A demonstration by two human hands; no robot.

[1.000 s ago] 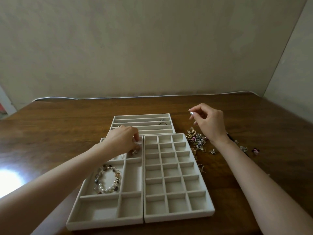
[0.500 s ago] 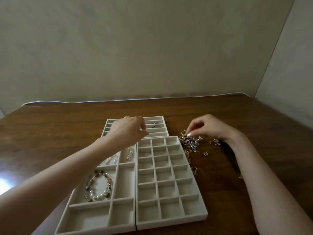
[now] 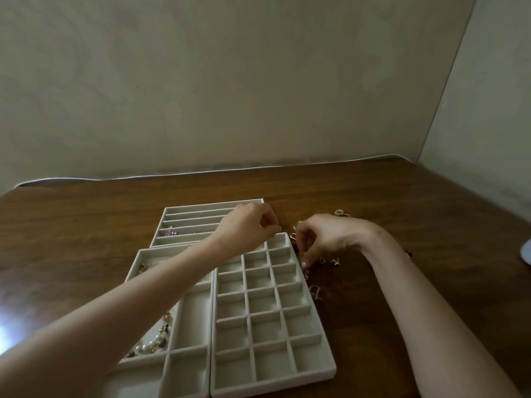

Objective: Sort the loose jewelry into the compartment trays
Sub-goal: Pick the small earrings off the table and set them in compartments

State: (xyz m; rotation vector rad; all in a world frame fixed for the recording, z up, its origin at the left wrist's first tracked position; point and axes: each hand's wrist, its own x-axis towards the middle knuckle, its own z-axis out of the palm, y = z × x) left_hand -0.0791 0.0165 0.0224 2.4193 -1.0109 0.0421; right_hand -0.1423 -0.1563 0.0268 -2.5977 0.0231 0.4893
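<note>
Three pale trays lie on the wooden table: a slotted tray [image 3: 201,211] at the back, a tray with large compartments [image 3: 195,320] at the left, and a small-grid tray [image 3: 250,314] at the right. A pearl bracelet [image 3: 152,343] lies in the left tray and a pink piece [image 3: 171,233] in a slot. Loose jewelry [image 3: 330,260] is piled just right of the grid tray. My right hand [image 3: 327,237] curls down into the pile and pinches a piece. My left hand [image 3: 250,228] hovers over the grid tray's far edge, fingertips pinched together with nothing visible between them.
A gold ring [image 3: 342,213] and a hook earring [image 3: 314,291] lie apart from the pile, with a small dark piece [image 3: 408,254] further right. A white cable [image 3: 201,172] runs along the table's back edge by the wall. A pale object [image 3: 525,251] shows at the right edge.
My left hand left the left tray's top compartment and moved right toward the pile. My right hand came down from above the table into the loose jewelry.
</note>
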